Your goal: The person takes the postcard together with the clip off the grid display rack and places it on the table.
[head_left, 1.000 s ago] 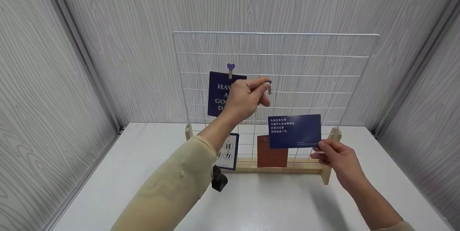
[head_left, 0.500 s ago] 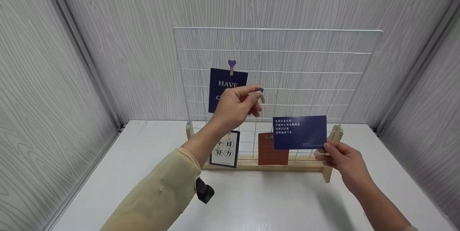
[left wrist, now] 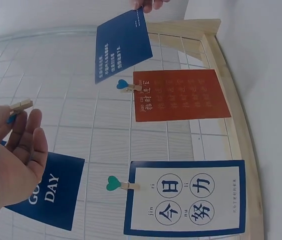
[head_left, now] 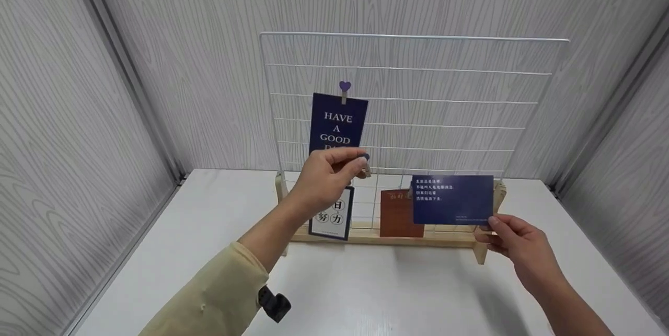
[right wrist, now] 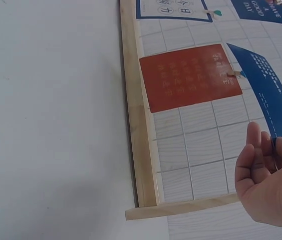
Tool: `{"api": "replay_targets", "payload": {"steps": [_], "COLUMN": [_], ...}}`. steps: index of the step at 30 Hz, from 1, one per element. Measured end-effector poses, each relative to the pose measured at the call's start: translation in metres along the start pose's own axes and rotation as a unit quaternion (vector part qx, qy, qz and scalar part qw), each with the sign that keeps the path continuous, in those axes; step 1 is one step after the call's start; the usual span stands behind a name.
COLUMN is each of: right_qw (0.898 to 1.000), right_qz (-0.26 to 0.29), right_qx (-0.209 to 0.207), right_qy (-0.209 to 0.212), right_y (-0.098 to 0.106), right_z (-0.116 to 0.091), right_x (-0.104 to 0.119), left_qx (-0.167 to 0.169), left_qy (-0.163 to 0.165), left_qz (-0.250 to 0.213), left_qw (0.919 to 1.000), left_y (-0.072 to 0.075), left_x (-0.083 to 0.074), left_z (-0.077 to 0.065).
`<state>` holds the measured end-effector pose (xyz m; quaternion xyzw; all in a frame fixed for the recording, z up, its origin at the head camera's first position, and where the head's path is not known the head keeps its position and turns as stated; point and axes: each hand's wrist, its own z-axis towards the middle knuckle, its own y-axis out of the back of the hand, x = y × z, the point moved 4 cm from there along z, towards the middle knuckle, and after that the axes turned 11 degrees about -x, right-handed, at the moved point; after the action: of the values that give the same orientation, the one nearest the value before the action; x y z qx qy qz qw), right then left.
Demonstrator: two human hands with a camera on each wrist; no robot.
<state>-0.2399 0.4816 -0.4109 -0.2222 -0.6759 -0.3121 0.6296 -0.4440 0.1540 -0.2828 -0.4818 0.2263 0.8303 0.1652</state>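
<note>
My left hand [head_left: 321, 182] pinches a small wooden clothespin [left wrist: 22, 106] with a blue ornament between thumb and index finger, in front of the wire grid [head_left: 449, 127]. Between the thumb and fingers of my right hand [head_left: 528, 250] is the lower right corner of a blue card [head_left: 453, 200] with white writing, held sideways before the grid's lower right. In the head view it overlaps a red card [left wrist: 183, 95], which hangs from a blue-heart clothespin [left wrist: 126, 86]. Behind my left hand, a dark blue "HAVE A GOOD DAY" card [head_left: 338, 122] hangs from a purple-heart clothespin [head_left: 344, 90].
A white card with a blue border [left wrist: 185, 197] hangs low on the grid from a green-heart clothespin [left wrist: 118, 184]. The grid stands in a wooden base [head_left: 366, 238] on a white table [head_left: 387, 294]. Wood-grain panels [head_left: 209, 38] enclose the back and sides.
My left hand has come down and to the left with the clothespin, uncovering more of the "HAVE A GOOD DAY" card. My right hand has shifted the blue card slightly right and down.
</note>
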Motion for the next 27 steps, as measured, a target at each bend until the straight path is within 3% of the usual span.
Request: {"api": "replay_targets", "payload": {"steps": [7,14,20,27], "right_qw": [1.000,0.999,0.995,0.988], "right_qz": [-0.005,-0.017,-0.049,-0.055], "right_qx": [-0.008,-0.005,0.005,0.005], "right_qy": [-0.024,-0.049,-0.083,-0.147], "right_y": [0.013,0.025,0.037,0.048], "right_z": [-0.010,-0.024,-0.031,-0.038], "right_x": [-0.009,-0.024,-0.038,-0.054], "left_qx": [-0.006,-0.032,-0.068,-0.090], "left_qy": [0.023,0.065,0.118,0.166], "left_qz": [0.007,0.014,0.025,0.047], "left_qw": [0.9997,0.9972,0.9903,0.9809], "left_y": [0.022,0.055,0.084,0.106], "left_x": [0.016,0.044,0.068,0.093], "left_z": [-0.022,-0.047,-0.067,-0.090]}}
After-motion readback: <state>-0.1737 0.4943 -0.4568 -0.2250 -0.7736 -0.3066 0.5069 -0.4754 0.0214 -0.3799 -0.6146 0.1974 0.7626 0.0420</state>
